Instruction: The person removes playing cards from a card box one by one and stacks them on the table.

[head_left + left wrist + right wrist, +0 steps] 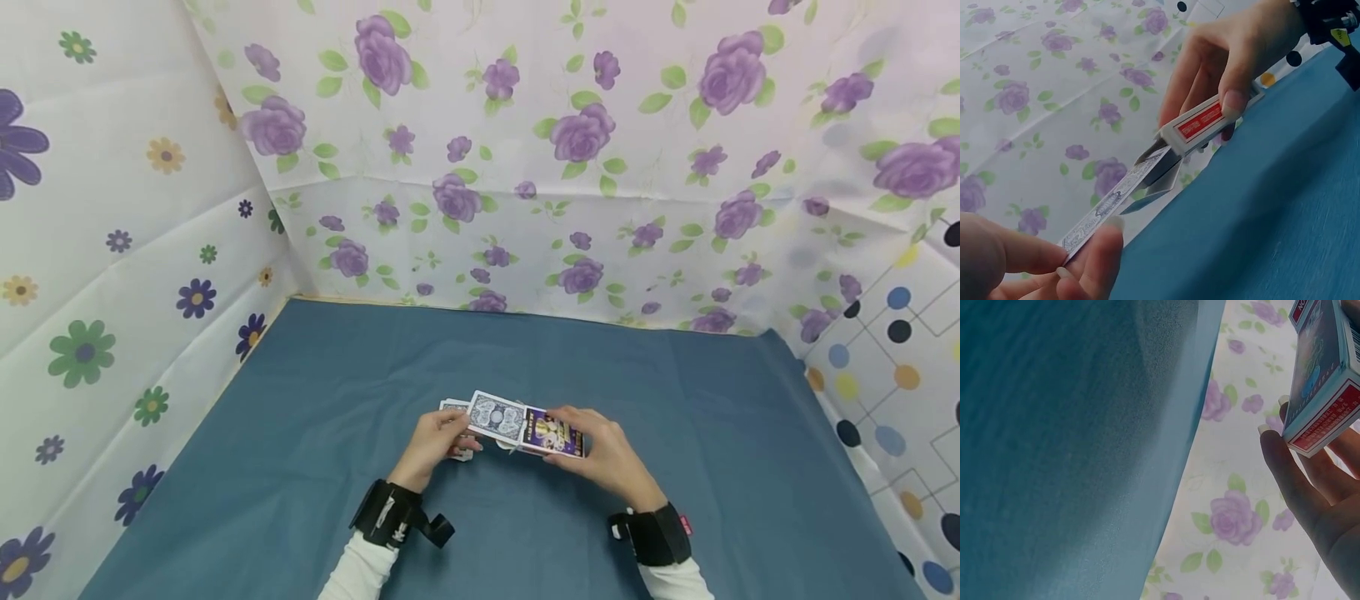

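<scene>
My left hand (pixel 433 440) pinches one end of a blue-patterned playing card (pixel 497 417) jutting from the open card box (pixel 555 433) that my right hand (pixel 609 454) grips, fingers closed around it, above the blue-clothed tabletop (pixel 345 375), with more cards (pixel 454 405) showing beneath my left hand.

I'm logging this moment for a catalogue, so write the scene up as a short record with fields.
Left hand: the left hand pinches a patterned card
Right hand: the right hand grips a card box
Card position: far end at the box's open mouth
Box flap: the flap stands open
Other cards: more cards show by the left hand; held or lying, cannot tell
Surface: blue cloth
Backdrop: purple-flowered sheet
</scene>
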